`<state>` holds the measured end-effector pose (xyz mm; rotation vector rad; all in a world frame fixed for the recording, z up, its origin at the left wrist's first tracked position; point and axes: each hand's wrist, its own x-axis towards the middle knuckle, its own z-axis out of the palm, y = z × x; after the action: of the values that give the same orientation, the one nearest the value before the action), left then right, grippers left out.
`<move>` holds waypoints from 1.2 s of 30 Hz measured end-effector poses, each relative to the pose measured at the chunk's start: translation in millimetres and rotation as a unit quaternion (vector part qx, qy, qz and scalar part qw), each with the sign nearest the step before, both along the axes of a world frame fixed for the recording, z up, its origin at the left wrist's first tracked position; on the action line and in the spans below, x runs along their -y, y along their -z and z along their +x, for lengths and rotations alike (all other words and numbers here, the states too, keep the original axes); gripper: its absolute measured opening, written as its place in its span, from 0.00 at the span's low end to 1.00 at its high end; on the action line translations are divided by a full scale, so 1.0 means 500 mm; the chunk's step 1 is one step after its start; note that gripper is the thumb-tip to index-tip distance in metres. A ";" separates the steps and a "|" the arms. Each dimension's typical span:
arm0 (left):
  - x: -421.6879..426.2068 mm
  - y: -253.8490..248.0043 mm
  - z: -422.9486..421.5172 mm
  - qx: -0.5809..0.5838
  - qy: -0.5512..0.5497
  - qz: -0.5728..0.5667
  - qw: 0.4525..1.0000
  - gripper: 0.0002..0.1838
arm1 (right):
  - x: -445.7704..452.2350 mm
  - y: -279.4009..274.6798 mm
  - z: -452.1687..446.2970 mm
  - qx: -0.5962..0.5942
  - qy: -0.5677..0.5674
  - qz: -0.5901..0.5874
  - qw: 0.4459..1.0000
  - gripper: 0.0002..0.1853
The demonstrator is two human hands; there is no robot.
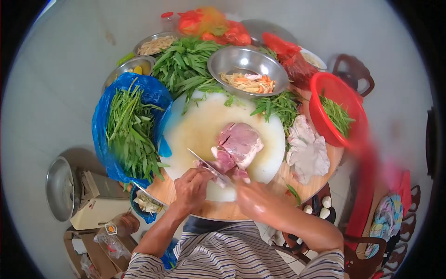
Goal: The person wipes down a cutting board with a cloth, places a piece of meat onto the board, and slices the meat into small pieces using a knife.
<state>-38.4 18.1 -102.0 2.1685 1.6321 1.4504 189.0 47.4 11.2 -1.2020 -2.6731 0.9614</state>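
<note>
A large piece of raw meat (241, 144) lies on the round white cutting board (193, 125), with a narrower part reaching down toward me. My left hand (191, 188) is closed on the near end of that narrower part, at the board's front left. In my right hand (251, 197), closed round a handle that the fingers hide, is a knife (214, 172). Its blade slants up to the left, against the meat and close to my left fingers. Motion slightly blurs the right hand.
Greens in a blue plastic bag (100, 121) stand left of the board. Behind it are more leafy greens (186, 63) and a metal bowl (278, 74) of pale strips. On the right are a red basin (318, 109), a crumpled whitish cloth (307, 151) and a green chili (293, 193).
</note>
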 end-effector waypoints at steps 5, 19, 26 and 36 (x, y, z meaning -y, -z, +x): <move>0.003 0.009 0.000 0.000 -0.015 -0.003 1.000 0.09 | 0.049 -0.061 0.086 0.166 -0.024 0.001 0.986 0.14; 0.004 -0.004 0.002 0.046 -0.001 -0.030 0.998 0.12 | 0.049 -0.072 0.114 0.154 0.002 -0.037 0.987 0.12; 0.014 0.004 -0.019 0.208 0.011 -0.116 0.971 0.22 | 0.088 -0.149 0.185 0.210 0.035 -0.049 0.976 0.14; -0.058 -0.069 -0.086 -0.144 0.164 -0.126 0.968 0.30 | 0.018 -0.055 0.186 -0.049 0.086 0.033 0.995 0.13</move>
<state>-81.2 47.1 -67.4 2.4317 1.3467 0.8252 281.8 38.3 38.9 -1.3101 -2.4578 0.8761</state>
